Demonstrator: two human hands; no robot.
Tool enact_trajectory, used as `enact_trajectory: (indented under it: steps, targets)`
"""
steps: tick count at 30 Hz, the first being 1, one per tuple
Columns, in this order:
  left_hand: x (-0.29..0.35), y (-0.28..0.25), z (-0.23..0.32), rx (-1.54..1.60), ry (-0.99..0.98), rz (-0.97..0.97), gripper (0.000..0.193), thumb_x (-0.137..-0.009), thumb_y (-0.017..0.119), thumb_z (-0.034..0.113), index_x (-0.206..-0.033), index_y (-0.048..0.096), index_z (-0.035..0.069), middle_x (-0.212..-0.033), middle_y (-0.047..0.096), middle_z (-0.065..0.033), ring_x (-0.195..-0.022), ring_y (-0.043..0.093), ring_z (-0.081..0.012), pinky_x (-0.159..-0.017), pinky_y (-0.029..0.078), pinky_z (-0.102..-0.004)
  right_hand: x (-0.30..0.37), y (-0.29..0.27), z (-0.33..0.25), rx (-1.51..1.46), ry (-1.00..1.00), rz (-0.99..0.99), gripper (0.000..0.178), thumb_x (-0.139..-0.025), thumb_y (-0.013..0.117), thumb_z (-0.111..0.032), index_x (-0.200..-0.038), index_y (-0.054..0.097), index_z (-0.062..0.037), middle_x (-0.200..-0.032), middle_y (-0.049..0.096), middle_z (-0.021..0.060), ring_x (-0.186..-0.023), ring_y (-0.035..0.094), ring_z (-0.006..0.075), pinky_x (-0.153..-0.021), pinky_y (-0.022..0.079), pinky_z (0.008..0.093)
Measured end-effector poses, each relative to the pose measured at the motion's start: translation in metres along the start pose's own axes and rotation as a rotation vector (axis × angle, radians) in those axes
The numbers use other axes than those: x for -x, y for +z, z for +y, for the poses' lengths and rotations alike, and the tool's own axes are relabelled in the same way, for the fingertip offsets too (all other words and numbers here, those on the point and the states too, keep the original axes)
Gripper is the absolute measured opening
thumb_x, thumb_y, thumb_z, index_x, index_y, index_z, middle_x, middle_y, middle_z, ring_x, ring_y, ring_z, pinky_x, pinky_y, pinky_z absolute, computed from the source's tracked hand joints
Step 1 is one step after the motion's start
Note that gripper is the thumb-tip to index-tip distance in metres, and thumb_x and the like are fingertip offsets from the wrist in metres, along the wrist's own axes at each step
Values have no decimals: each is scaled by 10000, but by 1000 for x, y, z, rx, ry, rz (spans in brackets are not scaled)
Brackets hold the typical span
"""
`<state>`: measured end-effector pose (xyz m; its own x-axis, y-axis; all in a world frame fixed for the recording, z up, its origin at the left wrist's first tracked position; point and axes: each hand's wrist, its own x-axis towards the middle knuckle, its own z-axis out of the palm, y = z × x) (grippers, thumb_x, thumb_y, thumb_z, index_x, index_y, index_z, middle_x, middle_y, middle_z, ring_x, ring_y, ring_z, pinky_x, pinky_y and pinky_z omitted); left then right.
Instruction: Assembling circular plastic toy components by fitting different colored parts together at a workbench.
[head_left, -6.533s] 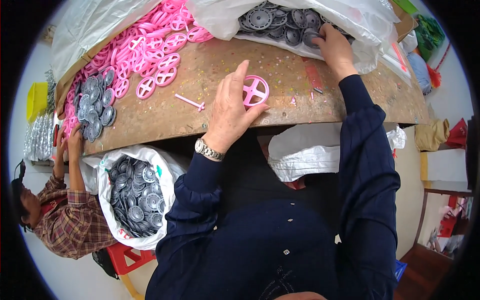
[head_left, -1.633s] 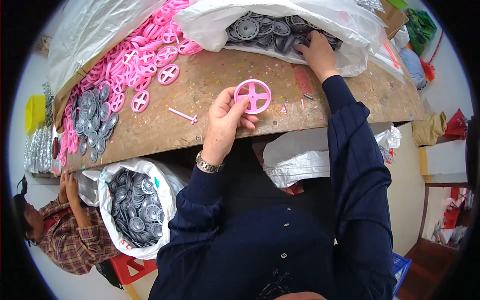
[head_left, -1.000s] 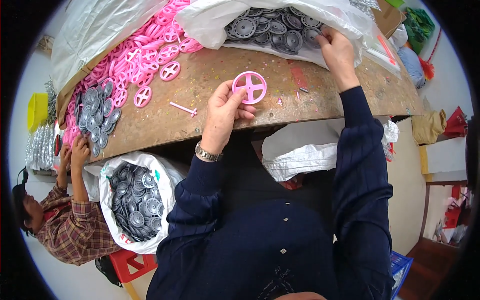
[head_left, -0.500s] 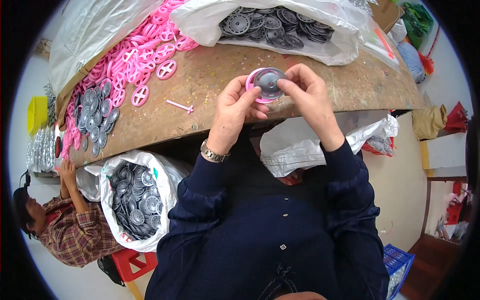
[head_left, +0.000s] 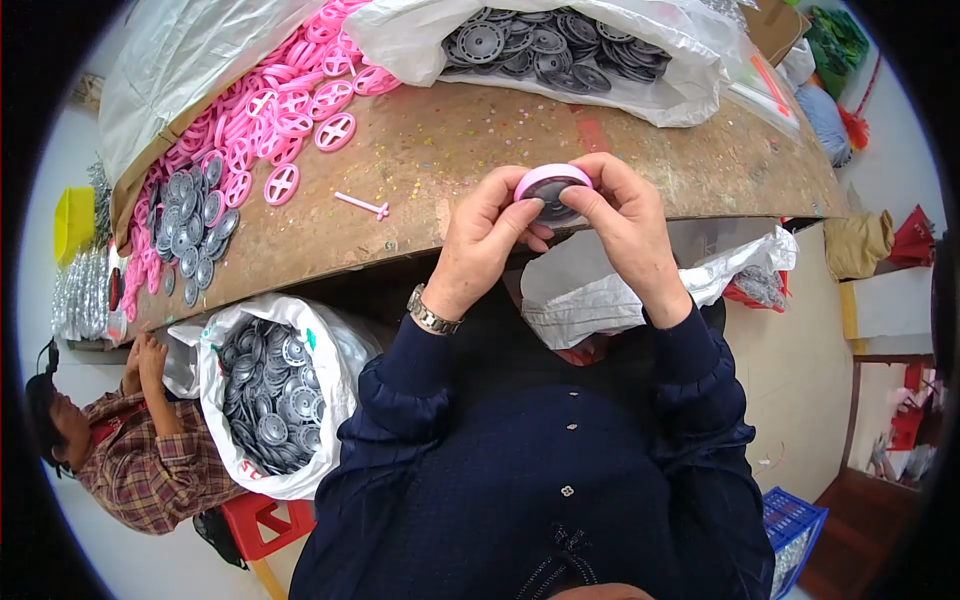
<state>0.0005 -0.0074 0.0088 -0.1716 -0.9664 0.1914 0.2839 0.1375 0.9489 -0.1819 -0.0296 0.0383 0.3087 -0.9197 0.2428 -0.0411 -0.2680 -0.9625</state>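
Note:
Between both hands, just off the table's front edge, is a pink plastic wheel (head_left: 553, 172) with a dark grey disc (head_left: 548, 190) seated inside its rim. My left hand (head_left: 487, 228) grips its left side, thumb on the disc's face and fingers curled behind. My right hand (head_left: 622, 212) closes on the right side, its thumb also on the disc. The wheel is tilted, so its back is hidden. A pink rod (head_left: 361, 205) with a small crosspiece lies on the table to the left of my hands.
Pink wheels (head_left: 283, 115) pile up on the brown table (head_left: 440, 150), with grey discs (head_left: 190, 222) at its left end. A white sack (head_left: 400, 40) of discs lies at the back; another sack (head_left: 345, 365) stands lower left. Beside it sits a co-worker (head_left: 150, 460). A white bag (head_left: 585, 290) hangs below my hands.
The grey disc, which overlapped the pink wheel off-centre, now sits within its rim. Both hands have moved closer together, thumbs on the disc. The co-worker's hands have drawn back from the table edge.

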Motion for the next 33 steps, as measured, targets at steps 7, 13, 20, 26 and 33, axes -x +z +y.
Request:
enact_trajectory:
  steps: [7,13,20,26,33]
  targets:
    - [7,14,7,-337,169,22,195,-1006,518,71,-1169,561,-26,-972,639,-66,-707,649,-110,-584,551,-230,13,8,-2,124,-82,100,82,-927,627,-31,-1001,630,4,-895,628,-16,-818,570,52,-743,470,215]
    - [4,22,11,-321,65,45,263,-991,543,62,-1246,524,-1,-972,622,-60,-684,627,-96,-566,541,-218,9,4,10,-84,25,104,66,-944,613,-47,-993,618,-3,-891,626,-23,-821,570,55,-748,472,216]
    - [8,19,11,-221,-52,-7,513,-944,580,1,-1414,384,62,-1058,596,-82,-695,621,-101,-558,543,-223,11,3,5,-92,34,-25,161,-945,598,-39,-1102,575,-12,-989,626,3,-877,584,69,-794,485,234]
    - [13,18,7,-277,-21,9,511,-935,577,-19,-1410,407,67,-1002,611,-59,-652,601,-80,-525,515,-211,19,4,4,31,30,-30,265,-926,591,-1,-1188,554,3,-1048,624,24,-946,599,91,-853,493,254]
    - [10,22,3,-518,130,30,501,-924,616,14,-1394,447,55,-1007,632,-64,-667,596,-99,-565,515,-234,21,0,8,-92,5,77,210,-878,617,18,-1087,599,3,-912,649,78,-847,618,117,-757,504,274]
